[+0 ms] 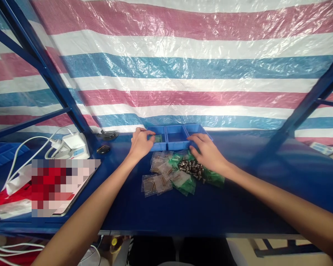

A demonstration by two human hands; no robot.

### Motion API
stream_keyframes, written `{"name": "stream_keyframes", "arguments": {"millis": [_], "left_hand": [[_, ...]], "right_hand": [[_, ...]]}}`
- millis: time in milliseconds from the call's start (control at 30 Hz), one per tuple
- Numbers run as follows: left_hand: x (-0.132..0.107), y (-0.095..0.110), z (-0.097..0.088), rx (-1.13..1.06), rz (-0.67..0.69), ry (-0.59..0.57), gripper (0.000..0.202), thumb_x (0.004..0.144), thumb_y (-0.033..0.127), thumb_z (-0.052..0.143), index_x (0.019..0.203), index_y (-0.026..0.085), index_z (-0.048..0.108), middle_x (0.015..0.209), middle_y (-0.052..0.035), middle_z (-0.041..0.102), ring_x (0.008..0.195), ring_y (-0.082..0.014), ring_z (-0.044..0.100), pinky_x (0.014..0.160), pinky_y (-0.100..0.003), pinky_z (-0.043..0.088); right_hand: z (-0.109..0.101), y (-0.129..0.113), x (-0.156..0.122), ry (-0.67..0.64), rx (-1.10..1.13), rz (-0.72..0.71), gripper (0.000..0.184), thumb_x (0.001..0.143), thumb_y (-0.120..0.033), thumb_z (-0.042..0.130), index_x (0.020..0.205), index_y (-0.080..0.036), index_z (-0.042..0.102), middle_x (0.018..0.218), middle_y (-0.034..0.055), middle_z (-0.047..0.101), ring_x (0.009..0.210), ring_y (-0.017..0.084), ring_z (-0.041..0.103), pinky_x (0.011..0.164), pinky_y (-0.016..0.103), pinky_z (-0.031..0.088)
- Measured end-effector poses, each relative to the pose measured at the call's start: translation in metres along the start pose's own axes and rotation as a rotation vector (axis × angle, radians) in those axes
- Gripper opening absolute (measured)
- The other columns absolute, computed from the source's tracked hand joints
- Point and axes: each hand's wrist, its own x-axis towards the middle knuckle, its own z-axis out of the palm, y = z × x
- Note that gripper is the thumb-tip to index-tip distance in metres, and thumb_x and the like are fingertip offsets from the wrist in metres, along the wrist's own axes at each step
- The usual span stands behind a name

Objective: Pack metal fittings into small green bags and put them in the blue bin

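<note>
Three blue bins (166,148) stand joined in a row on the table. My left hand (141,142) reaches over the left bin, thumb and fingers closed at the edge of a small green plastic bag (158,138). Over the front of the right bin lies my right hand (208,152), its thumb and fingers apart, with nothing visible between them. Below it is a heap of small metal screws (191,168). Clear bags (163,180) with thin brass-coloured pieces lie left of the heap, and green bags (215,178) lie around it.
On the left are a white power strip (74,146) with cables, a black mouse (103,149) and a blurred red and pink item (52,184). A striped plastic sheet (183,66) hangs behind the table, between blue frame posts (305,98).
</note>
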Motion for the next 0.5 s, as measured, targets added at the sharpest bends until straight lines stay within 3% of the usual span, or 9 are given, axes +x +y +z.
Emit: {"name": "stream_keyframes", "arguments": {"millis": [133,267,333,400,467,500], "left_hand": [[0.000,0.008,-0.004,-0.016,0.151,0.046,0.025,0.091,0.025,0.058,0.105,0.022,0.078,0.108,-0.0099,0.058,0.111,-0.0290,0.060,0.104,-0.051,0.047],[-0.018,0.050,-0.015,-0.091,0.385,-0.034,0.021,0.095,0.023,0.055,0.104,0.021,0.074,0.088,-0.0040,0.064,0.078,-0.0185,0.064,0.078,-0.038,0.056],[-0.045,0.083,-0.033,-0.196,0.529,0.008,0.018,0.097,0.023,0.055,0.102,0.024,0.072,0.079,-0.0007,0.066,0.070,-0.0157,0.062,0.067,-0.034,0.055],[-0.082,0.113,-0.058,-0.289,0.616,0.177,0.024,0.095,0.022,0.057,0.110,0.035,0.070,0.077,0.0020,0.067,0.064,-0.0156,0.061,0.059,-0.036,0.056],[-0.125,0.129,-0.086,-0.271,0.517,0.323,0.059,0.087,0.020,0.057,0.134,0.056,0.054,0.067,0.0060,0.065,0.049,-0.0186,0.054,0.045,-0.040,0.052],[-0.144,0.129,-0.098,-0.209,0.531,0.230,0.074,0.082,0.021,0.057,0.142,0.062,0.045,0.062,0.0063,0.063,0.047,-0.0216,0.055,0.043,-0.044,0.053]], "right_hand": [[-0.001,0.001,0.001,-0.017,-0.010,-0.005,0.035,0.100,-0.022,0.043,0.127,-0.013,0.063,0.124,0.0177,0.063,0.119,0.036,0.055,0.100,0.054,0.048],[0.002,0.002,0.000,-0.023,-0.028,-0.027,0.034,0.099,-0.021,0.043,0.127,-0.015,0.063,0.123,0.0174,0.063,0.117,0.035,0.056,0.099,0.054,0.049],[0.002,0.002,0.000,-0.019,-0.040,-0.030,0.035,0.099,-0.021,0.043,0.127,-0.014,0.062,0.124,0.0174,0.063,0.117,0.035,0.056,0.099,0.054,0.049],[0.003,0.001,-0.001,-0.018,-0.041,-0.023,0.035,0.099,-0.021,0.042,0.127,-0.014,0.063,0.124,0.0176,0.063,0.116,0.035,0.055,0.098,0.053,0.049],[0.002,0.001,-0.001,-0.013,-0.036,-0.024,0.035,0.099,-0.022,0.043,0.127,-0.013,0.063,0.125,0.0184,0.062,0.116,0.035,0.055,0.098,0.053,0.049],[0.002,0.001,-0.001,-0.009,-0.035,-0.027,0.035,0.099,-0.022,0.044,0.127,-0.013,0.062,0.126,0.0187,0.062,0.117,0.035,0.055,0.098,0.053,0.049]]}}
